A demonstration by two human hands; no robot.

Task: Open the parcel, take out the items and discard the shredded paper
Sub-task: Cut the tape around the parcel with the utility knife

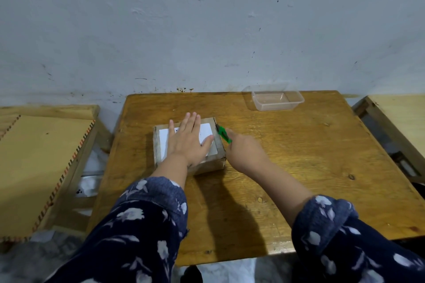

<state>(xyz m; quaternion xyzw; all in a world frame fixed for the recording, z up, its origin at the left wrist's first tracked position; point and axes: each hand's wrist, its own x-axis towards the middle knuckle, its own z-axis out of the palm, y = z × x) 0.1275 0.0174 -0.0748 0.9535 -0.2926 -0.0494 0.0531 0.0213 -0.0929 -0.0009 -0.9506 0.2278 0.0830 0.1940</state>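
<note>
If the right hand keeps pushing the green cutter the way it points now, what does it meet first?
The right hand aims the green cutter up and left at the parcel; its tip looks already at the box's right top edge. Past that lies the left hand, pressed flat on the label, though depth is unclear.

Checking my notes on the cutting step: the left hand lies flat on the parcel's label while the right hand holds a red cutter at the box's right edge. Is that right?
Not quite: the cutter is green, not red, as the head view shows. The rest stands: the left hand lies flat on the label of the parcel, and the right hand holds the cutter at its right edge.
</note>
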